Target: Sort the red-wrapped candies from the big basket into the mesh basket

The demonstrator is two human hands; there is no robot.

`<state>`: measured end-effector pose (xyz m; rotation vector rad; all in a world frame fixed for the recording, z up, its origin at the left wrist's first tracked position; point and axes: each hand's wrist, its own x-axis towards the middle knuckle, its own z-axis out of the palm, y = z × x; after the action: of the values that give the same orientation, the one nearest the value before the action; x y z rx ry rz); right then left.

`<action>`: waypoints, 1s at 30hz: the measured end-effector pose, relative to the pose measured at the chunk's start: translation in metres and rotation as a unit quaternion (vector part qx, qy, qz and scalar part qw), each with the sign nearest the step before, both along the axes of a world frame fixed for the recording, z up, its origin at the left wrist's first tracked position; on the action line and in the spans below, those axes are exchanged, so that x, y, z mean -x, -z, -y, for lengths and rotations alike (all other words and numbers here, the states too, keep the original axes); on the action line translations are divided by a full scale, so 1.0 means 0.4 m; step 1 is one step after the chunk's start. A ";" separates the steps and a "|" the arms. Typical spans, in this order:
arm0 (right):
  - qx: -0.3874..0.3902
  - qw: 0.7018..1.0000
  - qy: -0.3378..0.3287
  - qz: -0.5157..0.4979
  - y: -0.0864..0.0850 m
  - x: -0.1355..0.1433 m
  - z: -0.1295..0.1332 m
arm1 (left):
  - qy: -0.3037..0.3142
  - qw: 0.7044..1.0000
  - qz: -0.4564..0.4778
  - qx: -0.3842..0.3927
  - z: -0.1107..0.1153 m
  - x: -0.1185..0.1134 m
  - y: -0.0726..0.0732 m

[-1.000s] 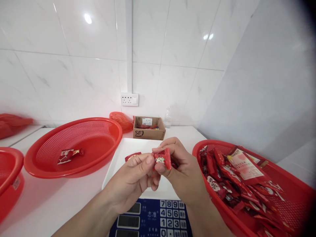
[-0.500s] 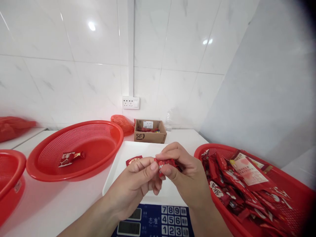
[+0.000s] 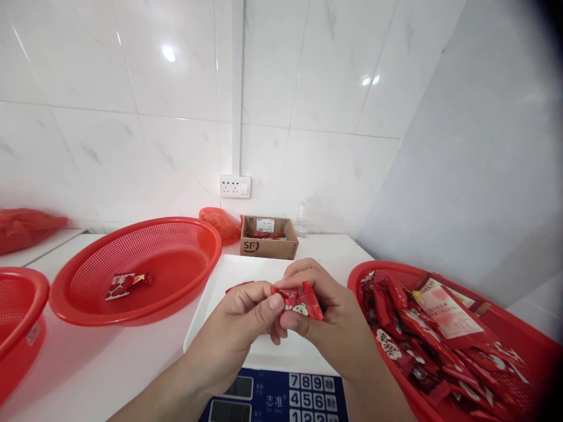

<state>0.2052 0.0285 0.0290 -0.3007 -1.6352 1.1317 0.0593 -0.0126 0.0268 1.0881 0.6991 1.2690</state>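
Between my two hands is a small red snack packet (image 3: 304, 299) with a crimped end and a cartoon figure printed on it. My left hand (image 3: 247, 316) pinches its left end between thumb and fingers. Curled around the other side, my right hand (image 3: 332, 308) grips it with the thumb below and fingers behind. Both hands are over the white tray (image 3: 210, 302) of a digital scale (image 3: 275, 401) with a blue keypad panel. Another red packet (image 3: 240, 286) lies on the tray, mostly hidden behind my left hand.
On the right stands a red basket (image 3: 365, 268) full of red packets. A red perforated basket (image 3: 171, 293) with a few packets is on the left, beside another red basket (image 3: 26, 287). Behind the tray are a cardboard box (image 3: 272, 248) and a red plastic bag (image 3: 222, 224).
The packet has turned in my fingers, so its cartoon print and crimped right end now show. My left hand covers more of the packet on the tray. The view has tilted slightly up.
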 end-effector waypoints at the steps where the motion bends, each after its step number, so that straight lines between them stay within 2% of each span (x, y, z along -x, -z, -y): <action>1: 0.001 1.000 -0.005 0.001 0.002 0.002 0.001 | 0.000 1.000 0.002 0.000 0.001 -0.001 -0.001; 4: -0.005 1.000 -0.007 -0.001 0.007 0.008 0.003 | 0.011 1.000 0.007 0.005 0.001 -0.002 -0.002; 10: -0.042 0.999 0.031 -0.002 0.016 0.008 -0.002 | 0.036 0.998 0.031 0.030 -0.004 -0.004 0.004; 14: -0.071 0.993 0.084 0.033 0.007 -0.004 -0.006 | 0.017 0.999 0.040 0.032 -0.008 -0.001 0.007; 19: -0.103 0.986 0.131 0.019 -0.004 -0.011 -0.004 | 0.018 0.998 0.031 0.048 -0.008 0.005 0.011; 25: -0.070 0.991 0.106 0.035 -0.006 -0.012 -0.005 | 0.003 0.999 0.037 0.033 -0.010 0.007 0.012; 30: -0.085 0.989 0.117 0.030 -0.009 -0.012 -0.005 | 0.000 0.999 0.022 0.038 -0.010 0.006 0.016</action>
<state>0.2099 0.0305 0.0327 -0.4064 -1.6873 0.8086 0.0569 -0.0086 0.0205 0.9954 0.7086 1.2530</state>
